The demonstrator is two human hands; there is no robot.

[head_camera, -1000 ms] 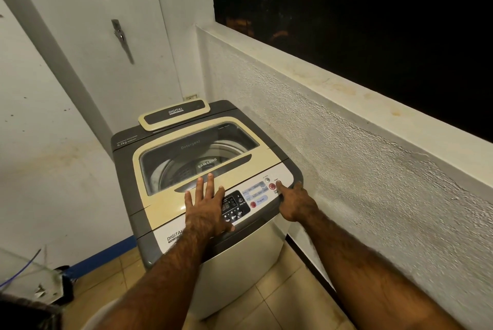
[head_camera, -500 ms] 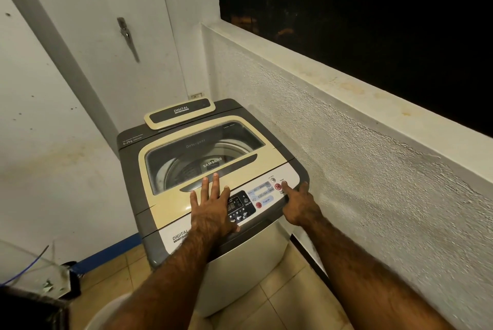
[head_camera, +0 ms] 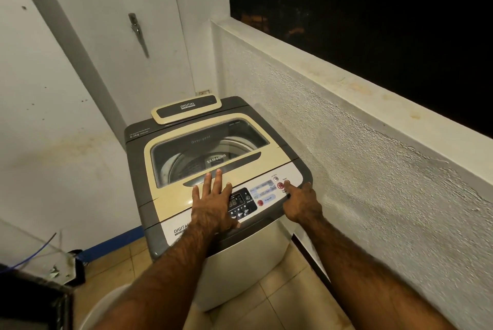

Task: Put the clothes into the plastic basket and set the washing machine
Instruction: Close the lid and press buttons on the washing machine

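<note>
A top-loading washing machine (head_camera: pixel 170 148) with a grey body and cream lid stands against the wall, lid down; the steel drum shows through the lid window (head_camera: pixel 202 151). My left hand (head_camera: pixel 213 204) lies flat, fingers spread, on the lid's front edge beside the control panel (head_camera: pixel 262 193). My right hand (head_camera: pixel 302 203) has its index finger stretched out onto the panel's right end, touching next to the round red button (head_camera: pixel 280 185). The pale curved rim of a basket (head_camera: pixel 104 305) shows under my left forearm. No clothes are visible.
A rough plastered parapet wall (head_camera: pixel 360 169) runs along the right, with a dark opening above it. A white door with a metal handle (head_camera: pixel 137 32) is behind the machine. A dark box (head_camera: pixel 32 303) and clear plastic with a blue wire sit at the lower left on the tiled floor.
The view has shifted slightly, so the machine sits a little further right in the frame. My right index finger stays at the red button; my left hand has not moved off the lid.
</note>
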